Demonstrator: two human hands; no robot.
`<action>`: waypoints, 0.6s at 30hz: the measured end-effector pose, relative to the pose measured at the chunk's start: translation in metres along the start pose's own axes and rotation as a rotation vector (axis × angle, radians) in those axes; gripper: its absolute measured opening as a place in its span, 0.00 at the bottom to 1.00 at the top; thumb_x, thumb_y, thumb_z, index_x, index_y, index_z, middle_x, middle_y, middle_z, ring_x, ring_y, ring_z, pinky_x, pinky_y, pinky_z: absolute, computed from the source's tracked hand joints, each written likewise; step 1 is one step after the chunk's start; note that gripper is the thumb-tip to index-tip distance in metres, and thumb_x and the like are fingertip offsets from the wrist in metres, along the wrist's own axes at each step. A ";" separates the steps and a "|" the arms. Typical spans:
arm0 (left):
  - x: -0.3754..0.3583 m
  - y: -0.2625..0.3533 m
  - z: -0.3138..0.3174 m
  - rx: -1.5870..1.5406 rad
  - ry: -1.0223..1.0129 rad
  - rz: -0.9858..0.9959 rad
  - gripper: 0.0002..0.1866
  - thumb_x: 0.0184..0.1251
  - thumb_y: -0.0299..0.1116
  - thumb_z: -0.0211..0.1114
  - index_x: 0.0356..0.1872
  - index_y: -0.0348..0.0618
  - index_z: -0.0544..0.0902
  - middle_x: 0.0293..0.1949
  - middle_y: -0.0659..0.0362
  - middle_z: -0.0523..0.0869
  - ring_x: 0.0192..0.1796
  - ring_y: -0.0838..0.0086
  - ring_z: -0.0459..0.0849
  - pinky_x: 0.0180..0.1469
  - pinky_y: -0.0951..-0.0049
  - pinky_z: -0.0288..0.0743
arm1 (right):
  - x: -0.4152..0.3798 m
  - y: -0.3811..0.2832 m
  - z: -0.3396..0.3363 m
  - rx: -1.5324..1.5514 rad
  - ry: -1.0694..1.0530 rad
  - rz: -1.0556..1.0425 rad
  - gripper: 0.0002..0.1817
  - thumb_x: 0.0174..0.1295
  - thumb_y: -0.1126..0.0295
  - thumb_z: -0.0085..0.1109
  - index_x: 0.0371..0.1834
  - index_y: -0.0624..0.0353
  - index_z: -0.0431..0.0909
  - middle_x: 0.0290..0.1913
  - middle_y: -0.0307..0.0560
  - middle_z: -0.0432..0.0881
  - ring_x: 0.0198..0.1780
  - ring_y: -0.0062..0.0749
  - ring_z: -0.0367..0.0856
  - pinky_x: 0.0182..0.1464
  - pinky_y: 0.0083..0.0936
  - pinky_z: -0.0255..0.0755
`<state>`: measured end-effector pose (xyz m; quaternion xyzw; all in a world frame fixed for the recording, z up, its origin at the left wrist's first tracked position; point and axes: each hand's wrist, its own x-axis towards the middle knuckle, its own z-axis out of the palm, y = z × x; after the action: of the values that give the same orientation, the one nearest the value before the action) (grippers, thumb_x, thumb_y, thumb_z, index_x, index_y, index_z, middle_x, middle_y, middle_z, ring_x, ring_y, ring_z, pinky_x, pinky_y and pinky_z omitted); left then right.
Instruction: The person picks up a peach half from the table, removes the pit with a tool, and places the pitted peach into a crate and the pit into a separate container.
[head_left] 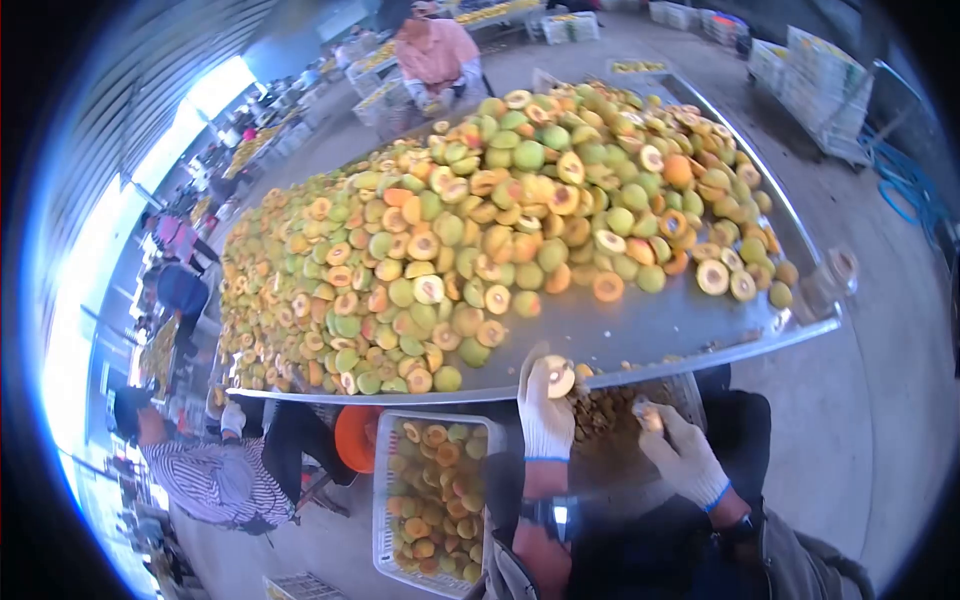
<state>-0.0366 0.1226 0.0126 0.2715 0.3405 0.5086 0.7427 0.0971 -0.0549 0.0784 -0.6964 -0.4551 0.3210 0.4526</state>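
Observation:
My left hand (547, 408), in a white glove, holds a halved fruit (559, 378) with its pale cut face showing, at the front edge of the metal table (660, 325). To the right, my right hand (682, 452), also gloved, pinches a small object (645, 408) too small to name. Between and below the hands is a container of brown pits (605, 415). A large heap of green and orange fruit, many halved, (480, 235) covers much of the table.
A white crate of halved fruit (436, 500) stands left of my legs, beside an orange bucket (355, 438). A person in a striped shirt (215, 480) sits at the left; another person (437, 55) is across the table. Stacked crates (815, 85) stand at the back right.

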 end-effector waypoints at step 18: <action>-0.107 -0.024 0.028 0.353 -0.074 0.032 0.21 0.79 0.35 0.53 0.65 0.33 0.76 0.58 0.43 0.83 0.60 0.53 0.83 0.69 0.52 0.77 | -0.003 -0.010 0.007 0.048 0.174 -0.017 0.21 0.65 0.59 0.69 0.57 0.58 0.83 0.38 0.61 0.88 0.43 0.60 0.89 0.43 0.45 0.80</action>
<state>-0.0283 0.0125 0.0366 0.4214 0.3927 0.4425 0.6874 0.0866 -0.0536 0.0846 -0.7068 -0.4123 0.2663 0.5094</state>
